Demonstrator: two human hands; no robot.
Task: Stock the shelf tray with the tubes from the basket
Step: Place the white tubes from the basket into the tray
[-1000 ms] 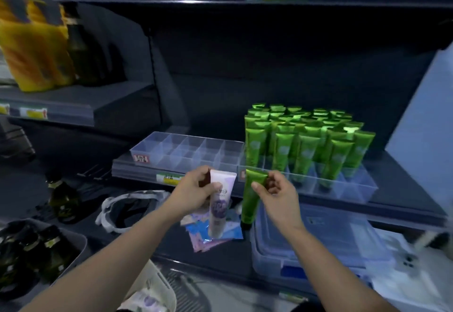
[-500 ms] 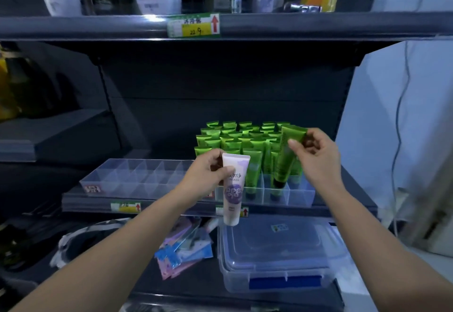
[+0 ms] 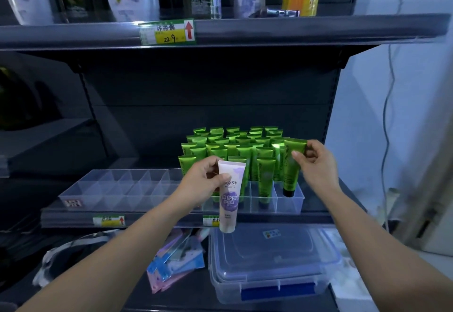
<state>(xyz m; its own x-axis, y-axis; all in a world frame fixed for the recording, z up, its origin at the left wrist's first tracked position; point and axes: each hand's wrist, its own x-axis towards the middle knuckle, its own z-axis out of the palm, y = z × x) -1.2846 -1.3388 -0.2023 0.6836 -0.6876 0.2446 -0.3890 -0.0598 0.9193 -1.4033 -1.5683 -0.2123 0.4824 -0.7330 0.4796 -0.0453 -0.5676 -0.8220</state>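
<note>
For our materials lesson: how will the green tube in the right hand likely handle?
Probably light: the right hand pinches the green tube near its flat end. Likely tippy on its small cap unless the tray steadies it.

Centre frame: left hand [image 3: 204, 179] grips a pink tube [image 3: 230, 195]. Right of centre: right hand [image 3: 315, 164] pinches a green tube [image 3: 291, 167], cap down in the clear tray [image 3: 289, 203]'s front right compartment.
</note>
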